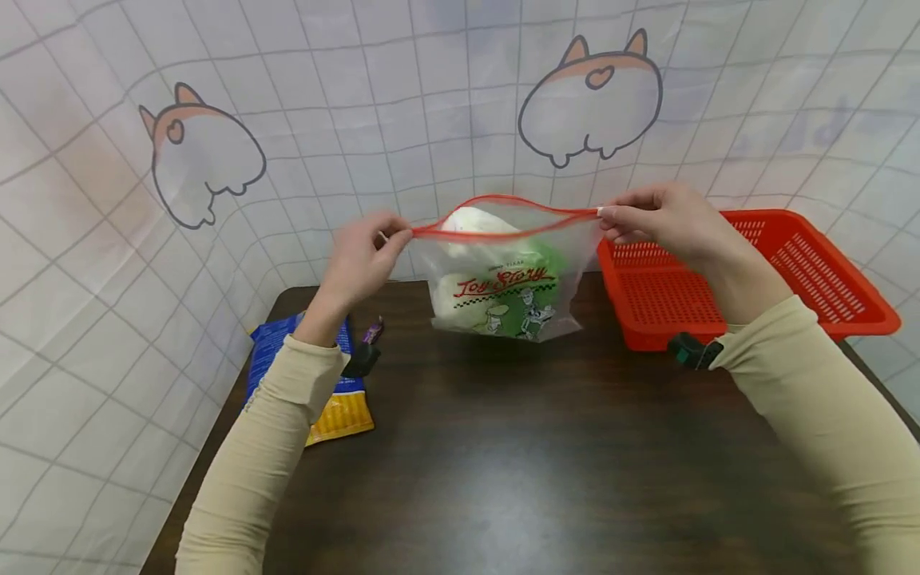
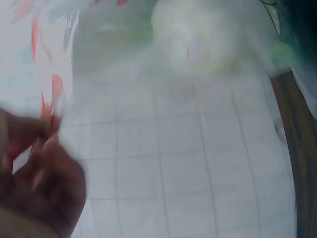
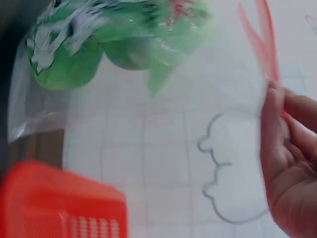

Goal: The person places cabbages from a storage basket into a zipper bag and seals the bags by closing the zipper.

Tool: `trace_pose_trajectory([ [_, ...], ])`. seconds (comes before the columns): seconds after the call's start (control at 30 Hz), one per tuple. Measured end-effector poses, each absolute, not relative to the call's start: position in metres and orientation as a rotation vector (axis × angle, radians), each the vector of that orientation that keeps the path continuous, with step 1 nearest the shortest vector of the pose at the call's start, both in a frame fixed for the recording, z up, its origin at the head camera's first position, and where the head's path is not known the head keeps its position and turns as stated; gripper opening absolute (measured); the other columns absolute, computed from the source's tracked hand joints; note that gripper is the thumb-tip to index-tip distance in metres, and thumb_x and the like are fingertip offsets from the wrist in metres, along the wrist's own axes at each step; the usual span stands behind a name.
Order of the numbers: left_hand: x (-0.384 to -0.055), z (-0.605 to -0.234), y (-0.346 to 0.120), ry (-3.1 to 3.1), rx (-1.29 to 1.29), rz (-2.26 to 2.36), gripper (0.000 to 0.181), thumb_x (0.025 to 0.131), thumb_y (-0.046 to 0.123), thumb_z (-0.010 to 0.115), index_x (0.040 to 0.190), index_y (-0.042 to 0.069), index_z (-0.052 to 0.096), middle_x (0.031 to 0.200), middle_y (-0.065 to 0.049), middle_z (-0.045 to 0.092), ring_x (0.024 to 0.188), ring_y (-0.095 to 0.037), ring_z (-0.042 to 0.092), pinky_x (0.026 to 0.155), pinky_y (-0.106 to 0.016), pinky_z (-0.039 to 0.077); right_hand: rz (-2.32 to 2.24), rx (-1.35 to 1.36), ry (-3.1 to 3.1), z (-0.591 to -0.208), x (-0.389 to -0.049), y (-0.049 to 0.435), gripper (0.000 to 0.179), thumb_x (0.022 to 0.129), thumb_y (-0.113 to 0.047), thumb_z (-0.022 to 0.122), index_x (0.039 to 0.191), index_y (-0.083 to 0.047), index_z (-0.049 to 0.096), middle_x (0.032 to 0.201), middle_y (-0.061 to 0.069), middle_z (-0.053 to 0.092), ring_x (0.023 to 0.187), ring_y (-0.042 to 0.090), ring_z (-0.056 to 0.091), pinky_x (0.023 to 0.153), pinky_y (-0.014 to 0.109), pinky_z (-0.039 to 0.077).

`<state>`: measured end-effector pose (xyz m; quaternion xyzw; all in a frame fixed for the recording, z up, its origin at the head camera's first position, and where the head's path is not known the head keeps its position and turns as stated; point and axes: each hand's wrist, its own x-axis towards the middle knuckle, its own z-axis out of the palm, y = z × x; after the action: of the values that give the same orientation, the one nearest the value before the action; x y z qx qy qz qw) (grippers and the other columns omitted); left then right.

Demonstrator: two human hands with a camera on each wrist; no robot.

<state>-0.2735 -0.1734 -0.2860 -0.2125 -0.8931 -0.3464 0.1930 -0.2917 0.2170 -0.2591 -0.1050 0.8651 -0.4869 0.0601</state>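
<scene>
A clear zip bag (image 1: 575,263) with a red zip edge and "Toy Story" print hangs above the far side of the table. Inside it are a whitish round thing (image 1: 470,220) and a green thing (image 3: 69,64); their kind is hard to tell through the plastic. My left hand (image 1: 362,255) pinches the zip edge at the bag's left corner. At the right corner, my right hand (image 1: 657,220) pinches the other end between thumb and fingers. Between the hands the mouth of the bag gapes slightly. The left wrist view is blurred.
A red plastic basket (image 1: 676,295) stands at the table's right rear. On the left lies a blue and yellow packet (image 1: 341,415), partly behind my left arm, with a small purple item (image 1: 373,330) near it. A grid-patterned curtain (image 1: 331,120) rises behind the dark table (image 1: 503,447).
</scene>
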Motion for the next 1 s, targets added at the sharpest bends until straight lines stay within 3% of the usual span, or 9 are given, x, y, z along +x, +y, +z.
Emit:
trace_pose_trajectory([
  [0.13, -0.272, -0.288, -0.173, -2.501, -0.689, -0.839, 0.017, 0.099, 0.015, 0.058, 0.099, 0.004, 0.071, 0.091, -0.009, 0.068, 0.064, -0.02, 0.052, 0.061, -0.033, 0.042, -1.274, -0.364, 2.734, -0.256, -0.288, 0.223, 0.054, 0.091, -0.046, 0.065, 0.127, -0.006, 0.064, 0.1, 0.004, 0.072, 0.089, 0.016, 0.068, 0.091, 0.036, 0.048],
  [0.43, -0.267, -0.286, -0.166, -2.469, -0.652, -0.858, 0.016, 0.099, 0.015, 0.058, 0.099, 0.005, 0.07, 0.091, -0.006, 0.066, 0.061, -0.019, 0.049, 0.057, -0.033, 0.04, -1.172, -0.471, 2.805, -0.251, -0.282, 0.229, 0.042, 0.095, -0.039, 0.064, 0.117, -0.003, 0.069, 0.092, 0.006, 0.072, 0.082, 0.016, 0.068, 0.074, 0.02, 0.051],
  [0.6, -0.264, -0.284, -0.166, -2.453, -0.696, -0.792, 0.014, 0.097, 0.012, 0.06, 0.096, 0.004, 0.071, 0.09, -0.008, 0.066, 0.063, -0.02, 0.05, 0.061, -0.033, 0.041, -1.13, -0.507, 2.806, -0.246, -0.279, 0.23, 0.037, 0.096, -0.031, 0.064, 0.114, 0.0, 0.069, 0.089, 0.007, 0.071, 0.078, 0.014, 0.068, 0.07, 0.019, 0.053],
  [0.77, -0.262, -0.285, -0.167, -2.437, -0.643, -0.889, 0.014, 0.099, 0.012, 0.058, 0.098, 0.004, 0.07, 0.091, -0.007, 0.063, 0.058, -0.019, 0.044, 0.058, -0.033, 0.038, -1.105, -0.51, 2.84, -0.245, -0.276, 0.226, 0.038, 0.096, -0.033, 0.063, 0.114, 0.0, 0.068, 0.091, 0.008, 0.072, 0.078, 0.013, 0.068, 0.071, 0.018, 0.051],
  [1.0, -0.264, -0.292, -0.166, -2.434, -0.621, -0.921, 0.017, 0.1, 0.016, 0.057, 0.099, 0.006, 0.071, 0.089, -0.006, 0.064, 0.061, -0.018, 0.046, 0.058, -0.033, 0.039, -1.09, -0.476, 2.912, -0.242, -0.269, 0.219, 0.039, 0.096, -0.035, 0.063, 0.113, -0.002, 0.07, 0.092, 0.01, 0.072, 0.078, 0.013, 0.067, 0.07, 0.021, 0.051],
])
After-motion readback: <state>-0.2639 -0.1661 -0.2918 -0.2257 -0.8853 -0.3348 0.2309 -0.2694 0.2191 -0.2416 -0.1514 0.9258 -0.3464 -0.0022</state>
